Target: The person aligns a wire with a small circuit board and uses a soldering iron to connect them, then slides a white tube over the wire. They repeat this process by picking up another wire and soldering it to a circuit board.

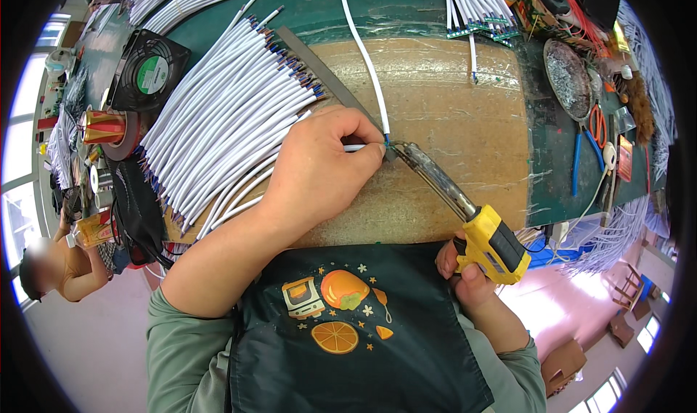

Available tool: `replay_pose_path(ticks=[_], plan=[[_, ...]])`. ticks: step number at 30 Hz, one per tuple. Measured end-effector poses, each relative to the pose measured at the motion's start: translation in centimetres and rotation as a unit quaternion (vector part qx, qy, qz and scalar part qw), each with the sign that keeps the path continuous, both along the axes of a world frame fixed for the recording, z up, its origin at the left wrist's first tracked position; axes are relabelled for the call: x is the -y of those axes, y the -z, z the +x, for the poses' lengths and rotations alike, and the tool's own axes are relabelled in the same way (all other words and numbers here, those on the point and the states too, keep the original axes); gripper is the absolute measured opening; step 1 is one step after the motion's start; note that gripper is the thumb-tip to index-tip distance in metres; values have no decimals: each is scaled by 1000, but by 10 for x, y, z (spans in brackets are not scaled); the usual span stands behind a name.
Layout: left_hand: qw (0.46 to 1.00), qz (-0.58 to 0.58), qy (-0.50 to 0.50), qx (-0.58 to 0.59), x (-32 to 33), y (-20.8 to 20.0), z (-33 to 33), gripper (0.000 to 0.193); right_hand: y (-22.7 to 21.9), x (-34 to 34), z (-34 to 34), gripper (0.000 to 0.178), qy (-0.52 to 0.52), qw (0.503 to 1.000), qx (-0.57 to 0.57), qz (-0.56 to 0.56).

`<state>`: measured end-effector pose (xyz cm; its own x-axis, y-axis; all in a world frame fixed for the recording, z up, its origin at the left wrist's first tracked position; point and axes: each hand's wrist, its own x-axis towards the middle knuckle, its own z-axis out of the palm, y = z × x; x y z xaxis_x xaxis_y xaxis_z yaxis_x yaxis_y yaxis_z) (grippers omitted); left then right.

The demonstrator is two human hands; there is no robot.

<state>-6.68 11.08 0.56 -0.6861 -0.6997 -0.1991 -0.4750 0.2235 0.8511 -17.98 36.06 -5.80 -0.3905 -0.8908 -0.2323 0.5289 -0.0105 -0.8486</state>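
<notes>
A white cable (367,57) is seen running down from the table's (319,26) far edge in a gentle curve, its smooth, slightly glossy jacket ended by a short blue section, w/ a bit of green at the very tip. That end is set over the brown board (457,137), just beside the metal bar (323,71), & is pinched btwn thumb & index of the L hand (319,162); a short white length is also seen under these fingers. A yellow-&-black soldering iron (495,244) w/ a long, darkened metal barrel is grasped by its handle in the R hand (465,271), fingers wrapped round; its tip is held right at the cable end, contact can't be told. To the L, many white cables (225,115) w/ dark ends are laid side by side; approx. opposite, top R, more cables w/ small green boards (483,29) are bunched.
</notes>
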Motion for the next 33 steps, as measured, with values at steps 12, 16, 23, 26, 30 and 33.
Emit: replay_pose_path(ticks=[12, 16, 23, 26, 30, 33], plan=[[1000, -16, 0, -10, 1, 3, 0, 7, -15, 12, -7, 59, 32, 998, -7, -55], [1000, -16, 16, 7, 2, 0, 1, 9, -27, 37, -21, 55, 42, 995, -58, -66], [963, 35, 243, -109, -22, -37, 16, 12, -43, 120, -42, 50, -9, 967, -210, -144], [949, 109, 251, -155, -21, -56, 21, 12, -45, 134, -41, 56, -46, 980, -145, -126], [951, 91, 70, -286, -4, -36, 26, 16, -40, 107, -50, 51, -101, 988, -92, -73], [946, 272, -89, -154, 9, -28, 20, 12, -36, 75, -43, 60, -59, 971, -228, -37]])
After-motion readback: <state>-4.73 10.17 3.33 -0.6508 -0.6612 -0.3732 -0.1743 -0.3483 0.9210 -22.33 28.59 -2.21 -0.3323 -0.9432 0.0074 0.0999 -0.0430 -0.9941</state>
